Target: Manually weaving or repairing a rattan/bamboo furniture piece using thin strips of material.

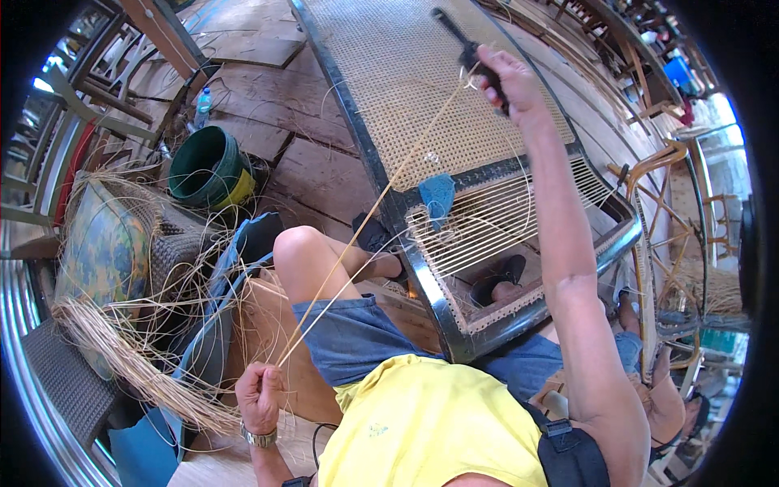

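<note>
Overhead, our right hand (507,77) fists a dark tool (471,53) at one o'clock, stretching the cane strand (369,215) taut; our left hand (260,396) pinches its end at seven, beside the woven frame (422,105).

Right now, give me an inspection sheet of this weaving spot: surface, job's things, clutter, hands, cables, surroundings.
Surface: worn wooden floor, planks uneven.
Job's things: dark chair frame with woven cane panel, partly strung lower section; blue cloth lying on it; cane strand stretched between both hands.
Clutter: loose cane bundle at left; green bucket; plastic bottle.
Hands: right hand raised, gripping a dark-handled tool and the strand; left hand closed on the strand's lower end.
Cables: thin black cord near the yellow shirt.
Surroundings: patterned cushion on a wicker seat; rattan chair frames at right.
</note>
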Motion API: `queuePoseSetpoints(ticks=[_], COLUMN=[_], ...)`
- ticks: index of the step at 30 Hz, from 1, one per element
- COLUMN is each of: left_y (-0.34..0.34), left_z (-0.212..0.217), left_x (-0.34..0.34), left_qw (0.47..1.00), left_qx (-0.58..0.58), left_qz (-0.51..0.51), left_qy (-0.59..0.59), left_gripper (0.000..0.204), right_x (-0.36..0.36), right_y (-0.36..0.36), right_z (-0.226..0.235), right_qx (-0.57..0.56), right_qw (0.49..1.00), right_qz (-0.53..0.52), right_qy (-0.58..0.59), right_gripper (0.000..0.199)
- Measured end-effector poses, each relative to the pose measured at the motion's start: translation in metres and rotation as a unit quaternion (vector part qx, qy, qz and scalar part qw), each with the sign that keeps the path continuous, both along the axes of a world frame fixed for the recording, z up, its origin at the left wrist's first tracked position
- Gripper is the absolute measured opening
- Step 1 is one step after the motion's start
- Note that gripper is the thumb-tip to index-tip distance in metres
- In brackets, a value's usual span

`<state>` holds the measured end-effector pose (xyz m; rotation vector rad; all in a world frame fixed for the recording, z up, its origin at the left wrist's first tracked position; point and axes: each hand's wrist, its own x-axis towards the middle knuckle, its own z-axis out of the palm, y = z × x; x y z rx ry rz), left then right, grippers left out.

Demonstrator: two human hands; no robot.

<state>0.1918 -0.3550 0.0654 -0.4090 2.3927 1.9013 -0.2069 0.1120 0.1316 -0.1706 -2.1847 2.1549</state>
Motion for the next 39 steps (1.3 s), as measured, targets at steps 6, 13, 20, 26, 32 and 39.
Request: queuePoseSetpoints(ticks=[6, 13, 20, 26, 32, 39], left_y=[-0.061, 0.031, 0.199, 0.197, 0.095, 0.047], left_z=[-0.027, -0.041, 0.02, 0.011, -0.039, -0.057], left_x=[0.023, -0.124, -0.225, -0.223, -0.258, -0.274], left_qw=[0.974, 0.745, 0.815, 0.833, 0.851, 0.869], left_qx=[0.079, 0.655, 0.576, 0.553, 0.503, 0.457], left_qz=[0.209, 0.123, 0.021, -0.002, 0.149, 0.183], left_qy=[-0.028, 0.014, 0.059, 0.015, 0.026, 0.047], left_gripper=[0.015, 0.013, 0.017, 0.013, 0.008, 0.007], right_x=[-0.029, 0.093, 0.174, 0.169, 0.186, 0.209], right_y=[0.134, 0.012, -0.116, -0.086, 0.006, 0.085], right_z=[0.059, 0.031, -0.017, -0.026, 0.01, 0.017], right_qx=[0.02, 0.04, -0.17, -0.116, 0.057, 0.128], right_qw=[0.992, 0.998, 0.976, 0.975, 0.985, 0.978], right_qz=[-0.107, -0.046, 0.048, 0.067, 0.029, 0.02], right_qy=[0.057, -0.011, -0.125, -0.175, -0.162, -0.163], right_gripper=[0.036, 0.024, 0.018, 0.019, 0.017, 0.023])
